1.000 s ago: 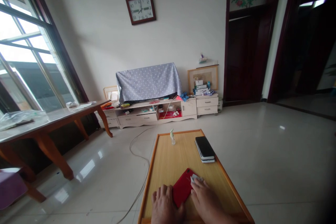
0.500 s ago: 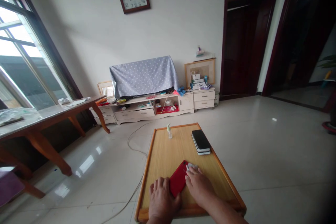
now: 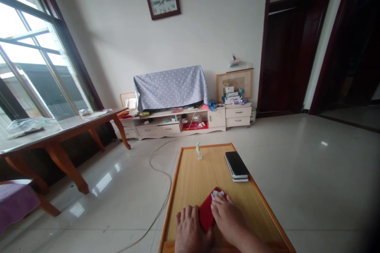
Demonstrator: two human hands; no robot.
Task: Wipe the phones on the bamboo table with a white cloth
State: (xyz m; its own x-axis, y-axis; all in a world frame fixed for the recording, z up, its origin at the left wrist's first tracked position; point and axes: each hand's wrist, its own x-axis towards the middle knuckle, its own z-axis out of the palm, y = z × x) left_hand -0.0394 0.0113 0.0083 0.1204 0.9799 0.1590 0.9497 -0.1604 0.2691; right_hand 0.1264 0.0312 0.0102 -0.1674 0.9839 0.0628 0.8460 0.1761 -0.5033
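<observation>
A red smartphone (image 3: 206, 215) lies back up and slanted on the small wooden table (image 3: 190, 182). My left hand (image 3: 190, 229) holds it at its near left edge, fingers bent over the side and the thumb at the lower end. With its fingertips, my right hand (image 3: 230, 214) presses a crumpled white tissue (image 3: 217, 193) onto the phone's upper part. The hand covers part of both tissue and phone. Farther up the table stands a small clear spray bottle (image 3: 199, 152) with a pale green top. A stack of dark and pale phones (image 3: 236, 163) sits by the right edge.
Raised wooden trim (image 3: 268, 213) edges the small table. On the floor to its left runs a pale cable (image 3: 166, 199). A long table (image 3: 68, 126) with plastic bags stands by the window. Against the far wall is a low white cabinet (image 3: 160, 128) with a cloth-covered object (image 3: 172, 87).
My right hand has slid the tissue from the phone's upper right edge onto its back. The left hand keeps its hold. The whole view has shifted slightly as my head turned left.
</observation>
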